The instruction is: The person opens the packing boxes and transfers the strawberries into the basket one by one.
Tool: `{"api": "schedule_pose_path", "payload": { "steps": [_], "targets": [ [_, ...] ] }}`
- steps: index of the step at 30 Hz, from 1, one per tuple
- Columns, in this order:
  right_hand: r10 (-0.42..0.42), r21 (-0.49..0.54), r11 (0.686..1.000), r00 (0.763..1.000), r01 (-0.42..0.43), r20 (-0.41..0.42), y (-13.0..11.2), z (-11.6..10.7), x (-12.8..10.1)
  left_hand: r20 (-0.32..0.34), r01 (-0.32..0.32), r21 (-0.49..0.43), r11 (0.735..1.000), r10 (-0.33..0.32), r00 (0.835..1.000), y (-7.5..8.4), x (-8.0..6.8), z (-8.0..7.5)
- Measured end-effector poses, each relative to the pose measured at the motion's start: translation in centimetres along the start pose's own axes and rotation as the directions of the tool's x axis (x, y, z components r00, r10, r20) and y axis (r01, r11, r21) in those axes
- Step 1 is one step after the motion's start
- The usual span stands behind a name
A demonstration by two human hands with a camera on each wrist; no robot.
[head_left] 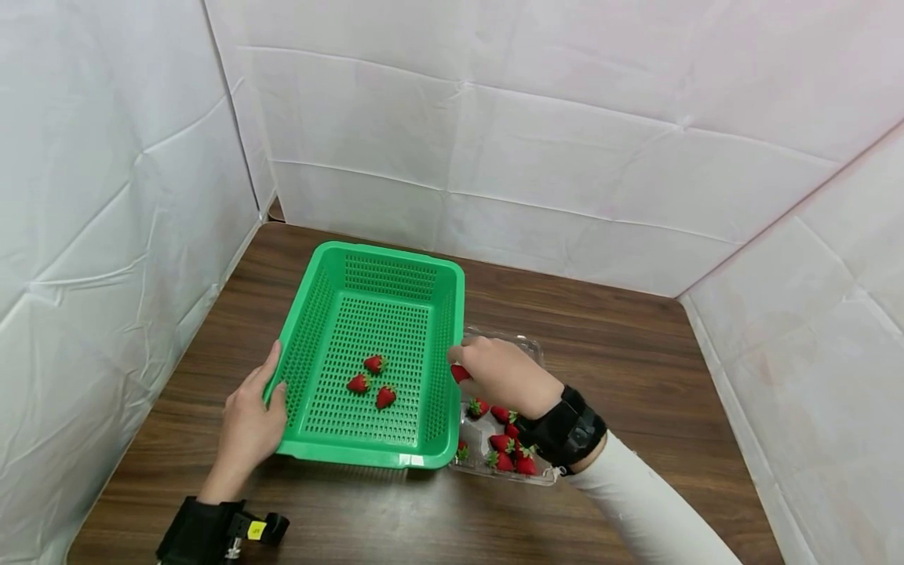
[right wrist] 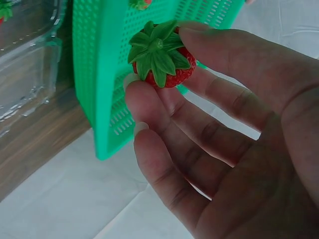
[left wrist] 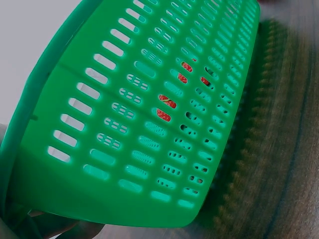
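Note:
A green plastic basket [head_left: 353,453] with slotted walls is tilted slightly on the table, and several red strawberries [head_left: 359,384] lie on its floor. My left hand [head_left: 254,420] grips the basket's left rim, thumb on the inner side and fingers outside. My right hand [head_left: 512,377] pinches one strawberry [right wrist: 174,78] between thumb and fingertips, its green leaves facing the wrist camera. That strawberry is held beside the basket's right rim, over a clear plastic box [head_left: 477,433]. More strawberries [head_left: 501,442] lie in the box, partly hidden under the right wrist.
The dark wooden table [head_left: 607,345] carries both containers, with the box close against the basket's right side. White sheeting [head_left: 367,118] hangs behind the table and along both sides. Black straps with cameras [head_left: 568,428] sit on my wrists.

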State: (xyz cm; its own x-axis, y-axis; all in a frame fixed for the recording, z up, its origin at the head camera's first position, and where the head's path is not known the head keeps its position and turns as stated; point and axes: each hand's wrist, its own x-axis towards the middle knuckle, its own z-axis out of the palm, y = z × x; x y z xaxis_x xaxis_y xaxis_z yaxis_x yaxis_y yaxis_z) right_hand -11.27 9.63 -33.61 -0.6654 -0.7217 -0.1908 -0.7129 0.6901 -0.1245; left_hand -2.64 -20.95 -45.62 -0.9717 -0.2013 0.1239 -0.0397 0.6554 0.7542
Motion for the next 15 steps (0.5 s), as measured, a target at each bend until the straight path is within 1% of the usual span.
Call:
{"api": "schedule_pose_path", "payload": {
  "steps": [6, 9, 15],
  "targets": [
    [-0.019, -0.037, 0.999, 1.000, 0.019, -0.003, -0.7, -0.3, 1.1, 0.005, 0.004, -0.006, 1.000, -0.004, 1.000, 0.0, 0.0, 0.0],
    [-0.029, -0.042, 0.999, 1.000, 0.030, 0.009, -0.9, -0.1, 1.7, 0.007, 0.007, -0.010, 1.000, -0.006, 1.000, 0.0, 0.0, 0.0],
    [-0.046, -0.058, 0.997, 0.998, 0.048, 0.036, -1.6, 0.3, 3.3, -0.010, -0.007, -0.001, 1.000, 0.007, 1.000, 0.1, 0.0, 0.0]
  ]
}}
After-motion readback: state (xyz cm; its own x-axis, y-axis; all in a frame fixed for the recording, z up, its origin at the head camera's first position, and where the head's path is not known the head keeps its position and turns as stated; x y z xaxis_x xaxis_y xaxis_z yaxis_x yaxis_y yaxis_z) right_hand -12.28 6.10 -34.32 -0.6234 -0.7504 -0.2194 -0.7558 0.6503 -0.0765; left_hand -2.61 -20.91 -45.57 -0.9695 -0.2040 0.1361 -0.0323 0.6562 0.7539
